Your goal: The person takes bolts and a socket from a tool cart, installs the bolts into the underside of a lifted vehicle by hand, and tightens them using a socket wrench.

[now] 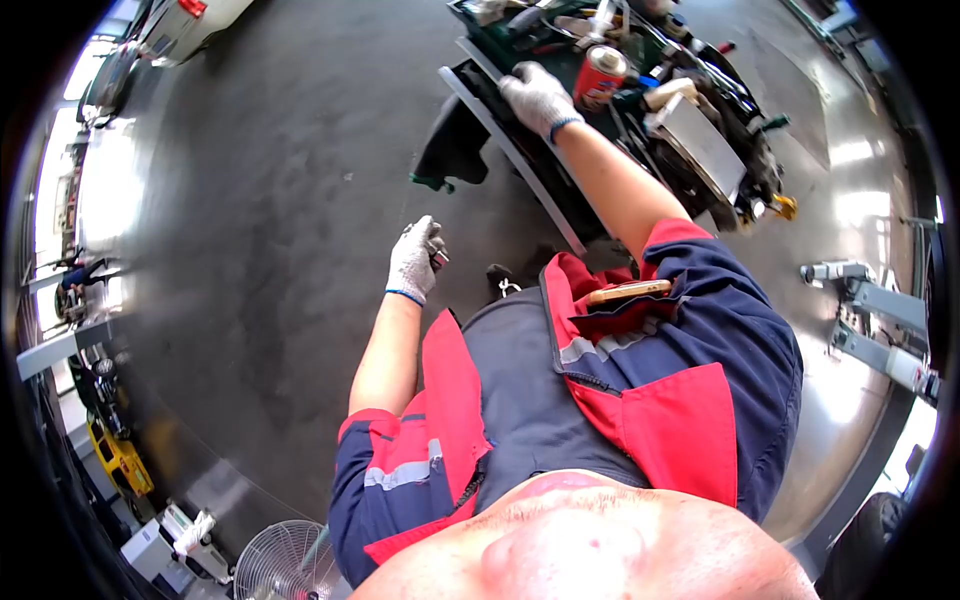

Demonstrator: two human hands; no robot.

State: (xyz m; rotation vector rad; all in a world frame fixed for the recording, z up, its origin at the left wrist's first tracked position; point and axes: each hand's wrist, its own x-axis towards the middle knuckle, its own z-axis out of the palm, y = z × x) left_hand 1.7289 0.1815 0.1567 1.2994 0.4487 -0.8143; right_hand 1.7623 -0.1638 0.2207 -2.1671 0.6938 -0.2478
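Note:
My left hand (414, 262), in a white knit glove, is over the floor at the centre. Its fingers are curled round a small dark and metallic thing that I cannot make out. At the upper centre, my gloved right hand (540, 98) is closed over the edge of a tool cart (520, 165). A red and white spray can (600, 77) stands just right of that hand. Tools and a flat grey metal box (703, 147) crowd the cart top. A dark piece with a green edge (452, 150) hangs at the cart's left side.
A wire-cage fan (285, 562) is at the lower left. Grey lift arms (885, 305) reach in from the right. Vehicles, one of them yellow (118, 458), line the left side. Grey shop floor (270, 220) lies left of the cart. A phone (630, 291) sticks out of my chest pocket.

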